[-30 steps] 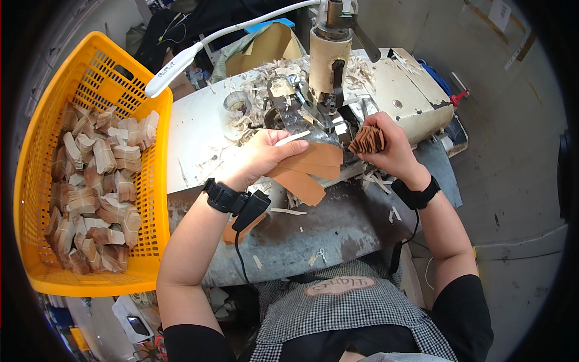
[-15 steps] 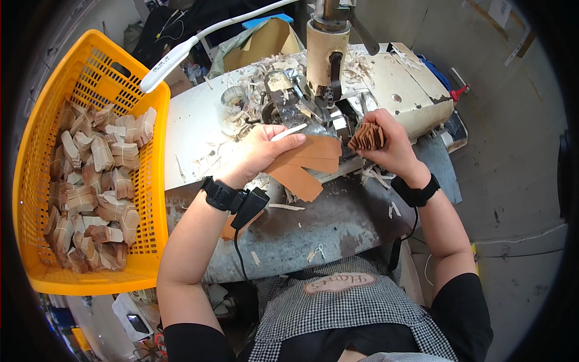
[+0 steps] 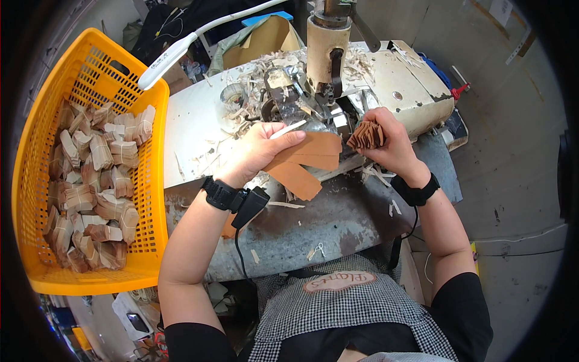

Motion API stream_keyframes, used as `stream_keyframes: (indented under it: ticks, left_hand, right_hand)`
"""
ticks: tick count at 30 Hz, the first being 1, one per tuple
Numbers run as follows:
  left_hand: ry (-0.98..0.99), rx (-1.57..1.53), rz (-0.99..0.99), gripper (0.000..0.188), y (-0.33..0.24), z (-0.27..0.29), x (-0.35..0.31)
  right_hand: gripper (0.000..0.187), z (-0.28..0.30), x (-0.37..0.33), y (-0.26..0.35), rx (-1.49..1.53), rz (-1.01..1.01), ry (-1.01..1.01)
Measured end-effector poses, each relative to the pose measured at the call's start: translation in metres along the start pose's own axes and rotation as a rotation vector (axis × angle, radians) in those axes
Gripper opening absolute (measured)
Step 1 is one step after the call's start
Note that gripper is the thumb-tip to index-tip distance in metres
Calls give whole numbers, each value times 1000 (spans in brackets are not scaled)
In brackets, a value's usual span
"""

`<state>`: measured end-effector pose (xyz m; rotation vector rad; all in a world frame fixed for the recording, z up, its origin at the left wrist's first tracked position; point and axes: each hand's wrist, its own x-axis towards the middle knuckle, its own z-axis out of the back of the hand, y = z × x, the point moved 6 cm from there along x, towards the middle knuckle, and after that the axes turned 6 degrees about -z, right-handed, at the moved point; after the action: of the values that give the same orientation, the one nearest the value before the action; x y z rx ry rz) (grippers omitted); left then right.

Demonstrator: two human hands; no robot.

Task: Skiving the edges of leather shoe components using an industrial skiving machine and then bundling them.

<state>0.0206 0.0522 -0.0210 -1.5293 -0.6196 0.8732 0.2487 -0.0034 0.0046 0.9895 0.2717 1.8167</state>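
Observation:
My left hand (image 3: 263, 148) is closed on several flat tan leather pieces (image 3: 313, 151), fanned out with the thumb on top. A thin white stick-like piece (image 3: 288, 129) pokes out between its thumb and fingers. To the right, my right hand (image 3: 392, 140) grips a stack of brown leather pieces (image 3: 366, 136), their wavy edges turned toward the machine. Both hands are in front of the working head of a cream leather-skiving machine (image 3: 327, 57). The leather in the left hand partly covers the machine's front edge.
At left stands a yellow plastic basket (image 3: 161, 199) holding many banded bundles of leather pieces (image 3: 99, 154). Pale shavings (image 3: 289, 60) litter the machine bed (image 3: 187, 145). A white lamp arm (image 3: 166, 65) reaches over from behind. Small scissors (image 3: 320, 248) lie on the worn front ledge (image 3: 289, 241).

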Motion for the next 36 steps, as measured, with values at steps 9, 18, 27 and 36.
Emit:
stream_keyframes:
  ticks: [9, 18, 27, 36]
  left_hand:
    - [-13, 18, -13, 22, -1, 0, -2]
    - [-9, 17, -18, 22, -2, 0, -2]
    - [-15, -3, -43, 21, 0, -1, -2]
    - [-53, -79, -58, 18, -1, -4, -3]
  right_hand:
    - [52, -3, -2, -4, -23, -36, 16]
    - [52, -2, -2, -4, -17, -40, 3]
    - [51, -2, -3, -2, -23, -37, -10]
    - [51, -5, -3, -2, -37, -44, -16]
